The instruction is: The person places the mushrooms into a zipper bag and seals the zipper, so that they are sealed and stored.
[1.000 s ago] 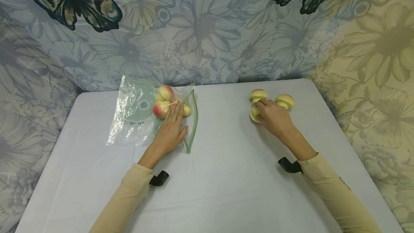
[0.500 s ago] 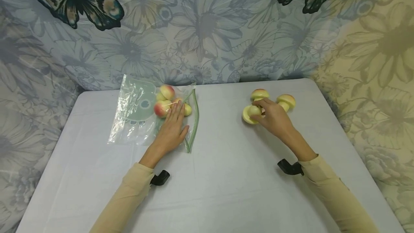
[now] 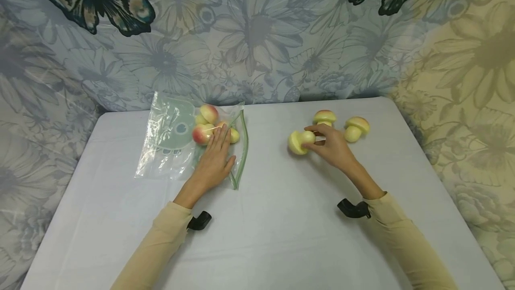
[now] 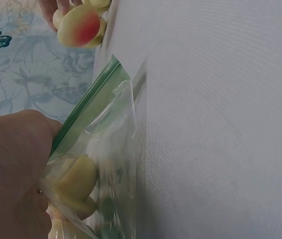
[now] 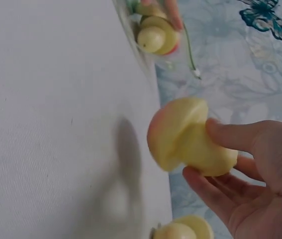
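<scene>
My left hand (image 3: 212, 162) lies with straight fingers on a clear zip bag (image 3: 154, 158), over the toy mushrooms (image 3: 202, 134) inside it. The bag's green zip edge (image 3: 243, 151) faces right, and the left wrist view shows its mouth (image 4: 93, 112) standing up beside the hand. With thumb and fingers, my right hand (image 3: 334, 147) pinches the pale stem of a yellow mushroom (image 3: 297, 142) with a reddish cap. In the right wrist view this mushroom (image 5: 173, 134) is held above the white tabletop, casting a shadow.
Two more mushrooms stand behind the right hand, one at the back (image 3: 324, 116) and one farther right (image 3: 356, 129). A floral cloth with butterflies (image 3: 257, 35) hangs right behind the table's back edge. A black camera mount sits at each wrist.
The right hand has drawn one mushroom out from the group of three and moved it left towards the bag, turning its cap leftward. The left hand has stayed on the bag.
</scene>
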Motion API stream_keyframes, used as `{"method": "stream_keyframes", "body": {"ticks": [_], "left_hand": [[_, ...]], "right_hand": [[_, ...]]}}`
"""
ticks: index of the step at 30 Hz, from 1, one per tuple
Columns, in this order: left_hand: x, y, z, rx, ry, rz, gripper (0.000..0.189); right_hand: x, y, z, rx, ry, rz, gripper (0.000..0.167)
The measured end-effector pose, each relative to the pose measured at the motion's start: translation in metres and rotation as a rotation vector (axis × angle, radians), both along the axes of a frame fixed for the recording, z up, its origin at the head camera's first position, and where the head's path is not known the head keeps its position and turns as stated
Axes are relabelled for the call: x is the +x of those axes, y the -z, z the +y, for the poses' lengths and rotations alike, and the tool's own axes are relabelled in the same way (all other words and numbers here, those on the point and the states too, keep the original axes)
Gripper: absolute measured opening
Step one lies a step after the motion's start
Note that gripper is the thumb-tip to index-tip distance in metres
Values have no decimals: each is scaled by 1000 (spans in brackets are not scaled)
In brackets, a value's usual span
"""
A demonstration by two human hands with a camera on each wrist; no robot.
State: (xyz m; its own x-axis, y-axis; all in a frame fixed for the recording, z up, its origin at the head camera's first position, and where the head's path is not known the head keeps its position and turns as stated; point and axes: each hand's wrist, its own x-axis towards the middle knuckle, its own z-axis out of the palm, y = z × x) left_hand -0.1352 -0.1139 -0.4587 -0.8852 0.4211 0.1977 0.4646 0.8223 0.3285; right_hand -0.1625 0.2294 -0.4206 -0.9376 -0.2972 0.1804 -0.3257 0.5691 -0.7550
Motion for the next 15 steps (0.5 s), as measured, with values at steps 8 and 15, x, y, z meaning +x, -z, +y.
{"method": "stream_keyframes", "body": {"ticks": [8, 15], "left_hand": [[-1, 0, 0, -4, 1, 5, 76], [0, -2, 0, -9, 0, -3, 76]], "right_hand": [[-1, 2, -5, -55, -1, -30, 45], [-1, 4, -11, -103, 8, -70, 45]]}}
